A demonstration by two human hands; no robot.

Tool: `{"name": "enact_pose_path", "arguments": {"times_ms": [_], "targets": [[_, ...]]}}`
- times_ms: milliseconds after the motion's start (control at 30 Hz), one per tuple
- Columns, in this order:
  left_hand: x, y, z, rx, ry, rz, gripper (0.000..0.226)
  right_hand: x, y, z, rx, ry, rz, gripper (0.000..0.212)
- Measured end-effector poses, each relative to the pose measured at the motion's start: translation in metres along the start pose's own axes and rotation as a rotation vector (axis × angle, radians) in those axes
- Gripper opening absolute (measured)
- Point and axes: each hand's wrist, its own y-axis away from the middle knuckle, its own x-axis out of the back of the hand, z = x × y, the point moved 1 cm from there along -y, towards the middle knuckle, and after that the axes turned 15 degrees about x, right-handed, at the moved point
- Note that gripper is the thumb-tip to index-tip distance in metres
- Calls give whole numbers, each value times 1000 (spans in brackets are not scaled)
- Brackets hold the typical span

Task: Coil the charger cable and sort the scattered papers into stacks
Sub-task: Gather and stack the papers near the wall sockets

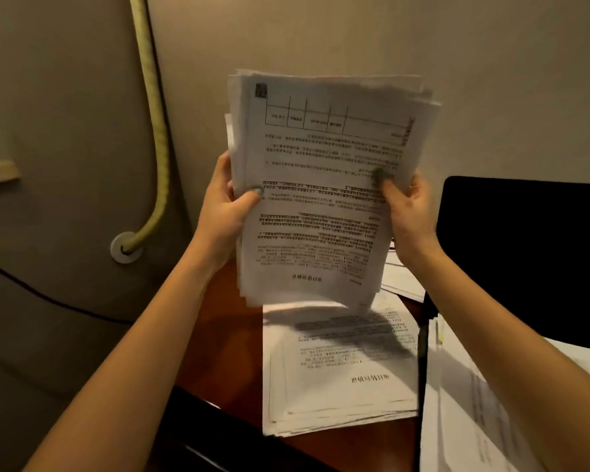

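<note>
**A:** What are the fingers doing?

**B:** The left hand point(223, 202) grips the left edge of a sheaf of papers point(321, 206). Its thumb lies on the front page, and the other fingers are behind the sheets, out of sight. The right hand point(407, 212) grips the right edge the same way, thumb on the print.

**A:** And how does the sheaf sit?

**B:** It is upright between the two hands and lifted off the desk point(225, 335). The printed side faces the person with the text upside down, and the sheet edges are uneven at the top.

**A:** What's below the hands?

**B:** Under the sheaf's bottom edge a stack of papers point(338, 376) lies flat on the desk, with a shadow across it. More papers point(464, 403) lie below the right wrist, apart from that stack.

**A:** Further out?

**B:** Beyond the right hand stands a black panel point(525, 260). Out past the left hand, a yellow-green hose point(157, 131) runs down the wall into a round plate point(126, 247). A thin black cord point(48, 298) crosses lower down, beside the left forearm. I cannot tell whether it is the charger cable.
</note>
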Motion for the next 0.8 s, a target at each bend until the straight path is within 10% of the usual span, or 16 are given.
{"name": "enact_pose_path", "arguments": {"times_ms": [500, 800], "targets": [[-11, -9, 1, -114, -7, 211, 21, -7, 12, 14, -50, 122, -116, 9], [3, 6, -102, 319, 55, 231, 18, 10, 46, 61, -282, 154, -147, 6]]}}
